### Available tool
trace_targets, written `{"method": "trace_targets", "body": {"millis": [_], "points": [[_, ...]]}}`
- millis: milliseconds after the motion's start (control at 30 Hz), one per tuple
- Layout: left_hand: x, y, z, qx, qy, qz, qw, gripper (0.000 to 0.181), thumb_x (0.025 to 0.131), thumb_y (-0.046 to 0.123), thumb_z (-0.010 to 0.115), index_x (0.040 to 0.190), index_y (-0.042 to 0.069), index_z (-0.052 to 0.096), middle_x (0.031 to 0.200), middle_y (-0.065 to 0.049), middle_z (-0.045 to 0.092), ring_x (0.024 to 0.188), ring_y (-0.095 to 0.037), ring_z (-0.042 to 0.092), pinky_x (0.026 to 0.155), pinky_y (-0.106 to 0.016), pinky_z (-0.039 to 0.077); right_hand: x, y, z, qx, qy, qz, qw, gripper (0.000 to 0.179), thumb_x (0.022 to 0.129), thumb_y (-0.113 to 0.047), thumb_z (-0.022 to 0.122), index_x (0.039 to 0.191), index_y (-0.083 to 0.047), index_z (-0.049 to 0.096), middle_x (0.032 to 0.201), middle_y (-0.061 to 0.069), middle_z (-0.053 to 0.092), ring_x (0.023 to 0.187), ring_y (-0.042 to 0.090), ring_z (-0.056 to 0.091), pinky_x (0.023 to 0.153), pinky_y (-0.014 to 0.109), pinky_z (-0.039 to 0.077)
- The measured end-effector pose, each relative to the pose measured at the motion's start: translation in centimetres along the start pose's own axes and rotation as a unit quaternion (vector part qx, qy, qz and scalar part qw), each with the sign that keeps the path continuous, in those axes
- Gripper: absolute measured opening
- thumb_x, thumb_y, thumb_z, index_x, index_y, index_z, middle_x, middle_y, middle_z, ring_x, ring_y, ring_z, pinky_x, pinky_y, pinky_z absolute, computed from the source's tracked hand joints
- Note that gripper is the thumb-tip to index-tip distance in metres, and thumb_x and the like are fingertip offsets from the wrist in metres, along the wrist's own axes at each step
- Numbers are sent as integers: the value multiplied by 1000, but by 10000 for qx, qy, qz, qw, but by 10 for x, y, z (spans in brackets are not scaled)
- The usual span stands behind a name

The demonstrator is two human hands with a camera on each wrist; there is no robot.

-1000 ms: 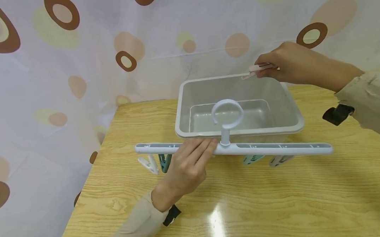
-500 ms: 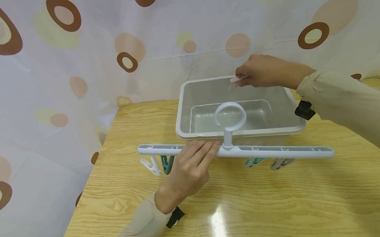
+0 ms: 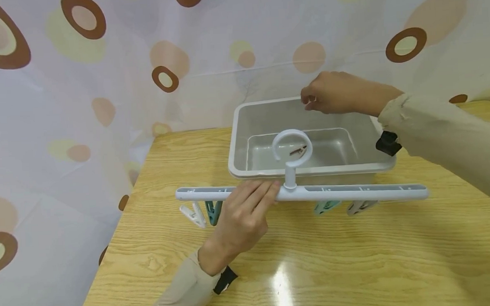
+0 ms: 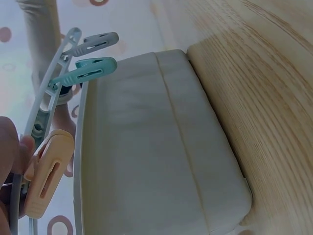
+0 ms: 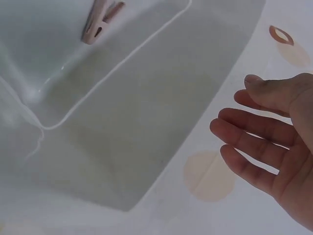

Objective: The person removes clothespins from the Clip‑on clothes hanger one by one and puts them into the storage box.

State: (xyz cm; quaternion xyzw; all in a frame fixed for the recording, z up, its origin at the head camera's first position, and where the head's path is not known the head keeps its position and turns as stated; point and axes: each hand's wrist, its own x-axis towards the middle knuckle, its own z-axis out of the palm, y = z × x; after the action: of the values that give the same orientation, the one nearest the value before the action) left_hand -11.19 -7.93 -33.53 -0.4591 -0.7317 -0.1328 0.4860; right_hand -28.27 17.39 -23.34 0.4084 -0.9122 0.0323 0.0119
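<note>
My left hand grips the bar of a white clip hanger just left of its round hook, holding it in front of a grey plastic basin. From the bar hang a white clip, a dark green clip, a teal clip and a grey clip. A peach clip shows beside the left fingers in the left wrist view. Over the basin's back rim is my right hand, its fingers loosely bent around nothing. A pink clothes peg is in the basin below it.
The basin stands on a wood-grain table, close to a white curtain with brown and peach circles. Black straps are worn at both wrists.
My right hand has moved left over the basin and let go of the pink clothes peg, which has dropped inside. My left hand keeps its grip on the hanger, nearly still.
</note>
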Motion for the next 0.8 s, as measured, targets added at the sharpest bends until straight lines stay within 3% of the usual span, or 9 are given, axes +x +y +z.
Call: {"method": "trace_targets", "body": {"millis": [333,800], "points": [[0,-2,0,-69,-67,-52,9999,23,98,5,50,103,-6,70,94,-13,71,85,-23,65,83,-29,54,-20,6,-20,152,515,-57,9985,12,89,-5,66,99,2,67,93,17,70,86,34,67,76,52,52],[3,-6,0,-86,-155,-65,9998,25,99,7,48,105,-5,70,97,-13,72,88,-23,66,85,-29,53,-50,15,-15,143,933,-138,9954,11,87,-3,68,97,1,68,91,14,71,81,30,68,73,49,53]]}}
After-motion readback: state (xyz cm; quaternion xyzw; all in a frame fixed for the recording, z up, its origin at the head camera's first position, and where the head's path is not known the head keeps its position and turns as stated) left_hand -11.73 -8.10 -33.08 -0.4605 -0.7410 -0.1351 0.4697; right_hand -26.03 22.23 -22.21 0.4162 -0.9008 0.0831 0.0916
